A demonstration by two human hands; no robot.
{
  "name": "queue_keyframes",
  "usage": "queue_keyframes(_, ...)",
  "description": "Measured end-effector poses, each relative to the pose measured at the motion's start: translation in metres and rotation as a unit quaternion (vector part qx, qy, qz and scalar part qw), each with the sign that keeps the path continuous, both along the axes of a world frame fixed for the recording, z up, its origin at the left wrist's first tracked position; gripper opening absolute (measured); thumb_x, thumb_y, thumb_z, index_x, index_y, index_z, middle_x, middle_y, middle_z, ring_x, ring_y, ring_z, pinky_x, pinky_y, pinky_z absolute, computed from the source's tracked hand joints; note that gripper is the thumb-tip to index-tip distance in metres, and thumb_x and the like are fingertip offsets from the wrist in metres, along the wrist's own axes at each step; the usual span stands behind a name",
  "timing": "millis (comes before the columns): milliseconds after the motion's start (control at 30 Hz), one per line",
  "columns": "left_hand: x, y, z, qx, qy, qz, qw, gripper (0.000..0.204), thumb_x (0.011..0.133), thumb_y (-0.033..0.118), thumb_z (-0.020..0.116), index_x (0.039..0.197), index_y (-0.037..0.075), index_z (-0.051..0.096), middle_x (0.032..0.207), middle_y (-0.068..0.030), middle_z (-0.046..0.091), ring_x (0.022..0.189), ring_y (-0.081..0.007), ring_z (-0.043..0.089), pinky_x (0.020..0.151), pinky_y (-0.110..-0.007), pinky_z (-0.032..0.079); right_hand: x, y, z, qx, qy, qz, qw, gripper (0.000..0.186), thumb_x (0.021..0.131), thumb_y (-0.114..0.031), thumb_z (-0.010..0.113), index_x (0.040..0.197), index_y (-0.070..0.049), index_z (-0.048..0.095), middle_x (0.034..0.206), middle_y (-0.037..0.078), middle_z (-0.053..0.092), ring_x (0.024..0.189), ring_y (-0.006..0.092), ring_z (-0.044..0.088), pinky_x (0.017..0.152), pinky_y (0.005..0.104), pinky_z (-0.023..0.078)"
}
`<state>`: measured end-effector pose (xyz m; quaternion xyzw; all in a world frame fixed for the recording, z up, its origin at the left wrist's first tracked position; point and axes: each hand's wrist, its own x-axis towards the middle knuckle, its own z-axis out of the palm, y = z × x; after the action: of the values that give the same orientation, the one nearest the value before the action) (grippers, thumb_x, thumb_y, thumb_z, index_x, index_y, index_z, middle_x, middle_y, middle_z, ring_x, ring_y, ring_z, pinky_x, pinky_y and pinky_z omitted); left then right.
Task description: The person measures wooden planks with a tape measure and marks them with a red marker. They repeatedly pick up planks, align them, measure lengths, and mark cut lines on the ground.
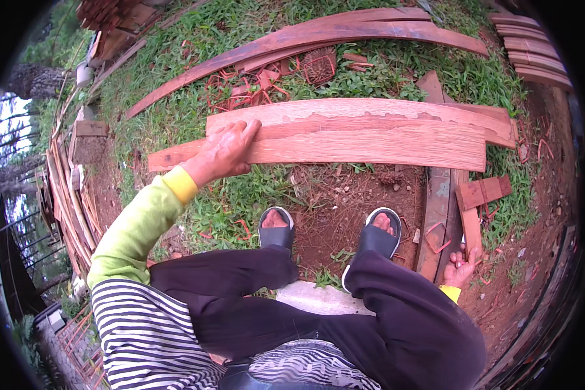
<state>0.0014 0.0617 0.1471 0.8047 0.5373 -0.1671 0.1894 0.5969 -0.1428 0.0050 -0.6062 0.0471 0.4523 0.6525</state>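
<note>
Left hand [231, 148]: partly closed, gripping the left portion of the broad plank.
Broad plank [370, 140]: lying crosswise beyond the sandalled feet [330, 227], its right part passing over the dark beam [437, 195].
Right hand [459, 268]: loosely curling at the narrow strip's [470, 224] near end; whether it is gripping cannot be told.
Short block [484, 191]: resting across the strip.

Upper limbs from above. We see the left arm [136, 227] reaching forward and slightly inward, its wrist [198, 171] bare, the left hand [227, 148] back upward with digits bent in a grip. We find the right hand [458, 269] lower and out to the side, palm upward, digits curled; the right leg [422, 309] conceals most of the right arm.
</note>
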Motion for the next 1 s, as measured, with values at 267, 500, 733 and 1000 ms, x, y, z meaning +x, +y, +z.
queue_keyframes(267, -0.125, -0.126, -0.024, 0.058, 0.141, 0.08, 0.985, 0.074, 0.059, 0.01, 0.076, 0.126, 0.003, 0.045, 0.105, -0.0174, 0.055, 0.102, -0.0357, 0.056, 0.089, -0.047, 0.044, -0.01, 0.008, -0.033, -0.046, 0.053, 0.089, 0.994, 0.033, 0.097, -0.036, 0.058, 0.099, -0.003, 0.058, 0.084, 0.008, 0.064, 0.042, 0.0052, 0.032, 0.045, 0.0225, 0.034)
queue_keyframes(500, -0.173, -0.208, -0.09, 0.055, 0.155, 0.185, 0.969, 0.075, 0.062, 0.007, 0.075, 0.13, 0.008, 0.043, 0.117, -0.0159, 0.051, 0.118, -0.0348, 0.047, 0.1, -0.048, 0.039, -0.01, 0.022, -0.051, -0.061, 0.059, 0.106, 0.991, 0.034, 0.097, -0.036, 0.058, 0.1, -0.002, 0.058, 0.083, 0.008, 0.063, 0.041, 0.0054, 0.032, 0.045, 0.0227, 0.034)
queue_keyframes(733, -0.224, -0.233, -0.117, 0.116, 0.24, 0.231, 0.936, 0.076, 0.07, 0.001, 0.069, 0.14, 0.014, 0.039, 0.135, -0.0155, 0.045, 0.127, -0.0347, 0.044, 0.098, -0.05, 0.042, 0.0, 0.019, -0.042, -0.069, 0.057, 0.109, 0.99, 0.035, 0.096, -0.037, 0.059, 0.101, -0.002, 0.058, 0.083, 0.009, 0.063, 0.041, 0.0056, 0.032, 0.045, 0.0229, 0.034)
queue_keyframes(1000, -0.21, -0.232, -0.141, 0.0, 0.128, 0.244, 0.961, 0.092, 0.067, -0.001, 0.071, 0.147, 0.018, 0.031, 0.148, -0.0156, 0.038, 0.129, -0.0354, 0.046, 0.1, -0.047, 0.047, 0.008, -0.001, -0.033, -0.07, 0.063, 0.094, 0.991, 0.036, 0.096, -0.037, 0.059, 0.103, -0.002, 0.058, 0.083, 0.009, 0.063, 0.04, 0.0058, 0.032, 0.045, 0.0231, 0.033)
